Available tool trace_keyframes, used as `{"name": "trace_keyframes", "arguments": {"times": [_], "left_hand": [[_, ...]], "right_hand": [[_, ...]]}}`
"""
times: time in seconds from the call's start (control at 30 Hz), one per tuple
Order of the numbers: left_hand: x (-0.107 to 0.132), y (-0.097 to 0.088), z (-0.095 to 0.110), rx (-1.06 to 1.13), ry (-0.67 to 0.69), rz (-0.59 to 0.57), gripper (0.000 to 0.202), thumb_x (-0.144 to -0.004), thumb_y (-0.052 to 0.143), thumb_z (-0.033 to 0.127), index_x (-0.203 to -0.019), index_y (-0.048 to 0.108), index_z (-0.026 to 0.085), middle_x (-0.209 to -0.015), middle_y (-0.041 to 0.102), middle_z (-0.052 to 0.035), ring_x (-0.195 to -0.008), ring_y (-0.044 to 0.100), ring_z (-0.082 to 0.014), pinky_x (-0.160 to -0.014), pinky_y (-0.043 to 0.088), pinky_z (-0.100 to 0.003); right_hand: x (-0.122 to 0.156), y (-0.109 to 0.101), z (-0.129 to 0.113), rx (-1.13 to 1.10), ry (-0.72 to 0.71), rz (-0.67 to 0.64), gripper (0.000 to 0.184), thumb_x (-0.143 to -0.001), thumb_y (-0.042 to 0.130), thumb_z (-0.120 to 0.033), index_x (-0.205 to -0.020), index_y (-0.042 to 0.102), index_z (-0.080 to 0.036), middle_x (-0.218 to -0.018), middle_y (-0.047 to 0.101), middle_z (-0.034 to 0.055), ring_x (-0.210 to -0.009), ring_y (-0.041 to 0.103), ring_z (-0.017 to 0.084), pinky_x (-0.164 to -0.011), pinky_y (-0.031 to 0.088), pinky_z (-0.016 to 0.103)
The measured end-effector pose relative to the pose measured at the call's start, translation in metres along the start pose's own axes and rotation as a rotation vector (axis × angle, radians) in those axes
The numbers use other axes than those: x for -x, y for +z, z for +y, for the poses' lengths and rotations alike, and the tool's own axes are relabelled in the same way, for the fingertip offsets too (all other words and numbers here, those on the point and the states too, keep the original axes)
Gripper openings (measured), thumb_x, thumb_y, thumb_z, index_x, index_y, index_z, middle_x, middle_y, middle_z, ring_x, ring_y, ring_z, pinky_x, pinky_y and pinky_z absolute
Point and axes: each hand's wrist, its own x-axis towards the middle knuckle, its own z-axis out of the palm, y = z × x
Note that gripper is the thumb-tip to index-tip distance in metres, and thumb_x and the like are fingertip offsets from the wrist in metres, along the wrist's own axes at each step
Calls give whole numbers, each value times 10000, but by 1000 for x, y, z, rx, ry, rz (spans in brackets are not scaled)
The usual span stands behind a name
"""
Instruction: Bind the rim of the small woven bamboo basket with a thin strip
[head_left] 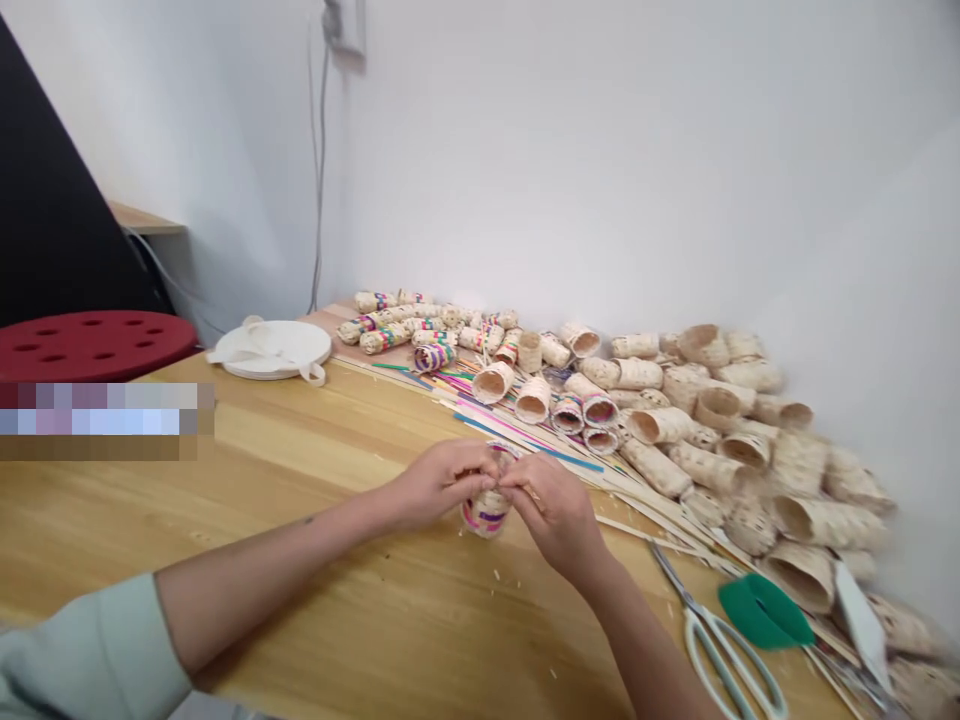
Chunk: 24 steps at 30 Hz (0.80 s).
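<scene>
A small woven basket [486,512] with pink, purple and yellow bands stands on the wooden table [315,480] between my hands. My left hand [439,482] grips its left side, fingers curled at the rim. My right hand [556,512] pinches the rim from the right, fingers pressed together. Both hands meet over the basket's top, which hides its opening.
A large heap of small woven baskets [712,430] fills the table's far right along the wall. Coloured and plain strips [525,435] lie just beyond my hands. Scissors [720,640] and a green piece [763,610] lie at the right. A white tape reel [271,348] and red stool [86,343] are at the left.
</scene>
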Motion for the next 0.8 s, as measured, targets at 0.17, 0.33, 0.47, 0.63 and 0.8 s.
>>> {"name": "trace_keyframes", "arguments": {"times": [0.17,0.33,0.47,0.63,0.8], "left_hand": [[1,-6,-5,73,41,-72,390,-1012,543,508,-851,653,171,-783,653,3,-739,639,-165,-741,552,-357],[8,6,0,82,10,49,354,-1021,527,487,-932,669,175,-859,680,-18,-811,648,-182,-794,538,-377],[12,18,5,86,-30,176,304,-1024,533,448,-1019,659,172,-923,693,-30,-824,647,-184,-797,528,-377],[12,22,5,106,6,185,343,-1024,527,465,-907,665,173,-870,684,-24,-843,653,-188,-797,533,-375],[11,22,4,139,3,175,358,-1026,525,475,-912,673,169,-883,693,-30,-858,664,-188,-804,546,-375]], "right_hand": [[1,1,1,-47,-29,-40,115,-1032,568,-196,-937,628,-218,-842,721,25,-794,670,163,-725,516,295],[3,5,0,-68,-38,11,96,-1001,592,-133,-957,617,-214,-850,716,18,-822,674,161,-782,529,297],[5,5,1,-83,-40,23,111,-991,596,-110,-956,610,-214,-838,711,12,-795,670,155,-768,531,293],[9,4,4,-69,-55,35,119,-975,608,-87,-967,606,-206,-863,716,19,-809,669,156,-785,538,303],[12,7,3,-84,-54,57,139,-961,614,-62,-980,604,-200,-872,715,21,-814,664,154,-806,538,311]]}}
